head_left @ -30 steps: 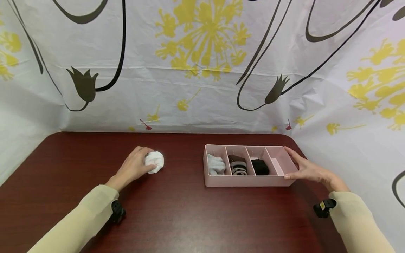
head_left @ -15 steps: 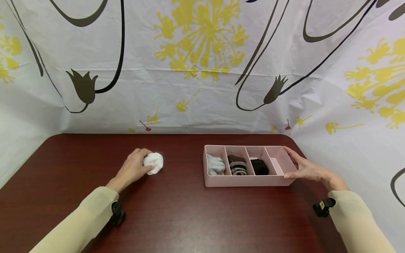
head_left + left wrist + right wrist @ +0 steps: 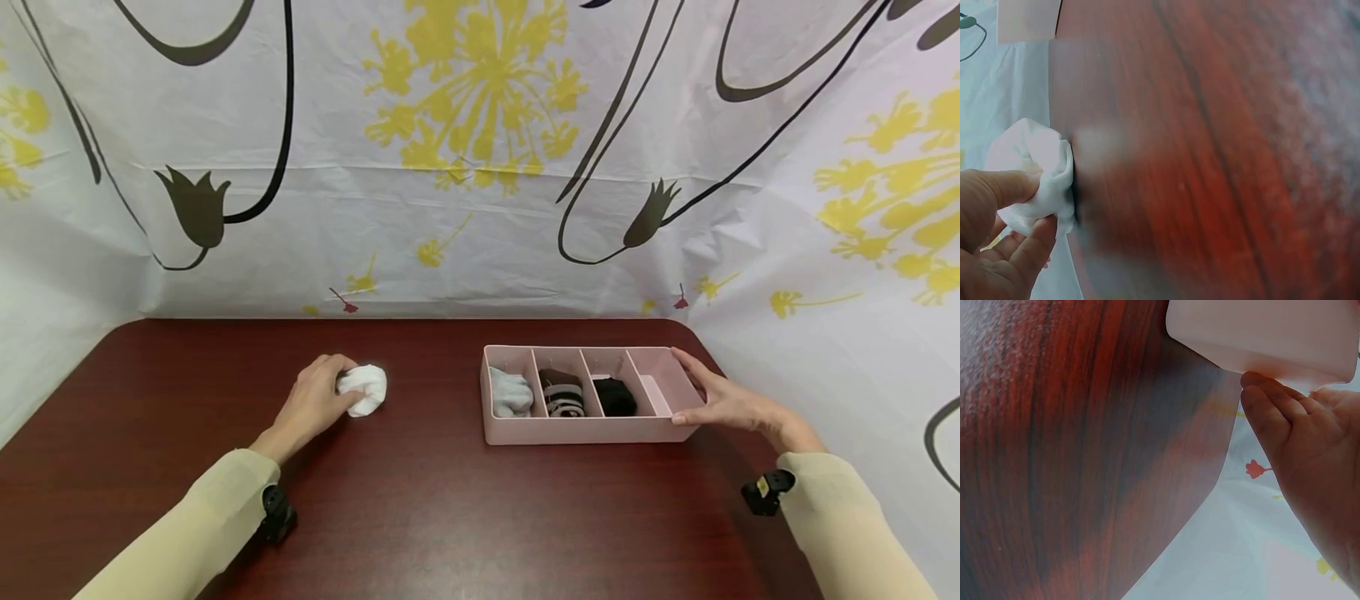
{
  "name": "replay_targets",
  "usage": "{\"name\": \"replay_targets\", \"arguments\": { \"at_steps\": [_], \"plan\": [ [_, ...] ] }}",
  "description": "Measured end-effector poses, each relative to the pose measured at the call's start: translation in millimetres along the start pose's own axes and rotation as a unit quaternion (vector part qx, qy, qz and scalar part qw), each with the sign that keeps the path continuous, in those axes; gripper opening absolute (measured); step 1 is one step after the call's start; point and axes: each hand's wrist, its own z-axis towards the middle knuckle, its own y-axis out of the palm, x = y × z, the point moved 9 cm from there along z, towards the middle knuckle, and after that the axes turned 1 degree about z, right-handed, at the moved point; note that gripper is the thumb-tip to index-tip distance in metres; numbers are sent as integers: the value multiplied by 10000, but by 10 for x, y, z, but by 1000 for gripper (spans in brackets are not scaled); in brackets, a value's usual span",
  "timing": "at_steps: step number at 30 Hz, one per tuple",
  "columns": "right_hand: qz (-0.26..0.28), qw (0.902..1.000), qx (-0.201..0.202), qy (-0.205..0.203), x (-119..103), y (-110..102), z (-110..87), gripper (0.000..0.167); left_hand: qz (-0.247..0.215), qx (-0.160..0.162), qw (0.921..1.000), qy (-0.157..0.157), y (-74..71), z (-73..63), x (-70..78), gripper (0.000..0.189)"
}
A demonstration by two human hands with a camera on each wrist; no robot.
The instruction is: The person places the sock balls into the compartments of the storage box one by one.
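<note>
My left hand (image 3: pixel 318 400) pinches a rolled-up white sock (image 3: pixel 363 390) on the left half of the table. In the left wrist view the thumb presses on the near face of the sock (image 3: pixel 1054 181), and the fingers curl under it. On the right, a pink divided box (image 3: pixel 585 430) has my right hand (image 3: pixel 723 402) gripping its right end, thumb over the front rim and fingers at the far corner. Its compartments hold a pale grey sock (image 3: pixel 512 395), a brown striped sock (image 3: pixel 564 398) and a black sock (image 3: pixel 616 398); the rightmost one is empty.
The dark red-brown wooden table (image 3: pixel 450 508) has rounded far corners. A white patterned sheet (image 3: pixel 465 250) hangs right behind its far edge and along both sides. A small black camera (image 3: pixel 278 515) sits on the left wrist, another camera (image 3: pixel 768 492) on the right.
My left hand and the white sock have shifted very slightly left and toward me. The right hand keeps its grip on the box, which stays in place.
</note>
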Motion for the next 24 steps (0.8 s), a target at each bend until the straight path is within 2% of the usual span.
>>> {"name": "replay_targets", "arguments": {
  "at_steps": [10,24],
  "plan": [
    [74,9999,52,-66,-10,-1,8,106,-90,41,9999,69,-4,15,58,25],
    [-18,10000,21,23,16,-2,9,105,-229,172,9993,252,-13,85,296,28]
  ]
}}
